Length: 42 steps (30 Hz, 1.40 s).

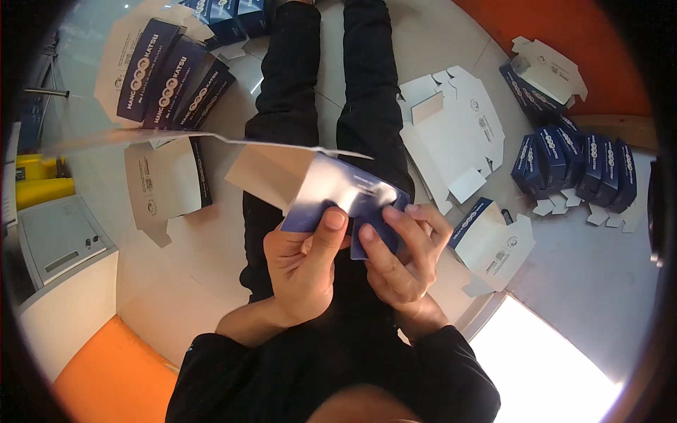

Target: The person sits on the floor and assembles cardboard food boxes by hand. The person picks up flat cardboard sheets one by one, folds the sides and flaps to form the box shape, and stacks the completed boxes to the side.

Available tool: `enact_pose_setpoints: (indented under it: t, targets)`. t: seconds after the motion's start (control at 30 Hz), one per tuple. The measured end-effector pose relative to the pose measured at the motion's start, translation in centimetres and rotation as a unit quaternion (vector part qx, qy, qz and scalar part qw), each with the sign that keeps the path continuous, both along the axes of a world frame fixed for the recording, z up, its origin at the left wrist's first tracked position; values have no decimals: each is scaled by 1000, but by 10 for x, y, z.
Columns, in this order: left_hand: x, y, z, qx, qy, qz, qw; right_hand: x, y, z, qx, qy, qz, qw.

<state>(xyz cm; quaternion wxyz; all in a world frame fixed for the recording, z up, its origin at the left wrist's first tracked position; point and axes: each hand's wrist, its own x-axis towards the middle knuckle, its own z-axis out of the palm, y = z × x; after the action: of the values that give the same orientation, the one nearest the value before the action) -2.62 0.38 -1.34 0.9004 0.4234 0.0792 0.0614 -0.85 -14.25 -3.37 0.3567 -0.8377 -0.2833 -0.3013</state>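
A flat, unfolded carton blank point(310, 185), dark blue outside and white inside, is held up over my lap. My left hand point(303, 264) grips its lower left part, thumb pressed on the blue face. My right hand point(398, 250) pinches its lower right corner, fingers bent on a blue flap. A long white edge of the blank stretches away to the left. My legs in black trousers point(331, 92) extend forward beneath it.
Folded blue boxes point(578, 166) stand in a row at right, flat white blanks point(455, 130) lie beside my right leg, and more blue blanks point(169, 77) are stacked at upper left. A white device point(60, 243) sits at left. Orange mat point(116, 377) at lower left.
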Motion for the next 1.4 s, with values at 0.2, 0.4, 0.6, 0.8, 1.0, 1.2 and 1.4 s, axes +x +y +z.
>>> enact_pose_setpoints:
  t: [0.2,0.4,0.6,0.8,1.0,1.2,1.4]
  targets:
    - [3,4,5,-51,-8,-5,999,5,0,7,-11,20,32,999]
    - [2,3,2,-29,-51,-1,998,6,6,8,-7,3,24,1000]
    - [0,-2,2,-4,-61,15,998,10,7,9,1,-13,16,1000]
    - [-4,2,-7,-16,-37,-10,999,7,11,12,-17,27,-1,999]
    - [0,9,-1,2,-27,-30,999,22,0,19,108,160,120,974]
    - [18,-2,1,239,-130,-34,962,40,-4,43,221,118,98,963]
    - [29,1,-13,485,-221,-3,846,49,30,101,58,-122,64,989]
